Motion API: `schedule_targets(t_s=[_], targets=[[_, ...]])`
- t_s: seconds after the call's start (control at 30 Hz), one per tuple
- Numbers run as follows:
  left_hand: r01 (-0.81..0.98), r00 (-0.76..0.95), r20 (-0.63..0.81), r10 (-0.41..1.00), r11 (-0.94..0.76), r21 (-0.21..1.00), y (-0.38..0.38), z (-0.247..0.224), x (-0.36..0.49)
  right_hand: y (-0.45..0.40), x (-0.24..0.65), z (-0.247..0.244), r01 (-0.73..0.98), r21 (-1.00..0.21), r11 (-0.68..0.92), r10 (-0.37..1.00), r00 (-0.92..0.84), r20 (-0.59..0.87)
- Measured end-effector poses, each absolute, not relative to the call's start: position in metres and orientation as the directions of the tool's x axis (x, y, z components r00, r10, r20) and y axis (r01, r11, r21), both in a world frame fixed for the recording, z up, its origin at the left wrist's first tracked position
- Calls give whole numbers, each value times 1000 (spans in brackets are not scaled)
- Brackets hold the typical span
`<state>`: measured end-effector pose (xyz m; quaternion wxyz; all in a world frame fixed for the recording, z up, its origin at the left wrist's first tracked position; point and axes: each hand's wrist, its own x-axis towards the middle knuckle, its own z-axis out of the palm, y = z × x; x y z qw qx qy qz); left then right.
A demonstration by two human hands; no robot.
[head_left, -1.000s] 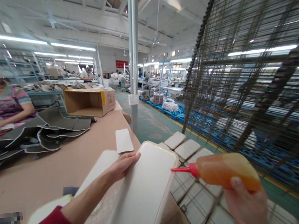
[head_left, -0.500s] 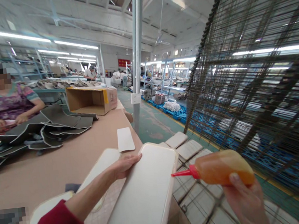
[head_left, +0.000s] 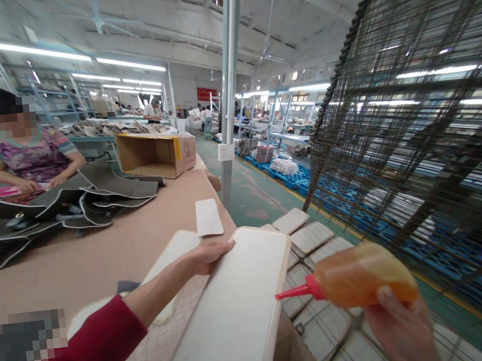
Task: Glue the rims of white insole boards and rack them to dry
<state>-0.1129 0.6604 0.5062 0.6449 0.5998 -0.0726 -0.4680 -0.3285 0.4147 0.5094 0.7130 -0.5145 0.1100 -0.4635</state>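
A long white panel (head_left: 232, 307) with rounded corners and a pale rim lies tilted in front of me. My left hand (head_left: 210, 255) grips its upper left edge, thumb on the face and the other fingers partly hidden. In my right hand (head_left: 399, 319) is a squeeze bottle (head_left: 363, 277) of amber liquid, held on its side. Its red nozzle (head_left: 298, 291) points left, with the tip at the panel's right edge. A small white piece (head_left: 208, 217) lies on the table beyond my left hand. Another rimmed panel (head_left: 175, 256) is partly under my left forearm.
An open cardboard box (head_left: 147, 156) stands on the brown table (head_left: 174, 204). Dark grey pieces (head_left: 116, 188) are heaped at left, near a seated person. At right, pale pads (head_left: 311, 236) lie on a wire rack, beside a tall wire mesh (head_left: 409, 99) and a pole (head_left: 228, 61).
The nozzle tip has moved a little down along the panel's right edge, toward me. The whole view has shifted slightly, so the surroundings appear farther right. Both hands keep their holds.
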Motion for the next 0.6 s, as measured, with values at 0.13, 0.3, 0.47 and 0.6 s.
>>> schedule_targets(t_s=[0.13,0.3,0.47,0.6], targets=[[515,536,-493,-686,-197,834,660,505,-109,419,-333,509,550,-833,69,-765,565,310],[526,511,-468,-721,-168,834,655,503,-104,423,-339,508,521,-840,150,-742,621,252],[554,506,-540,-673,-226,801,651,506,-100,429,-342,511,524,-842,132,-787,571,232],[546,526,-566,-636,-258,797,649,507,-94,429,-345,504,516,-848,125,-698,653,294]])
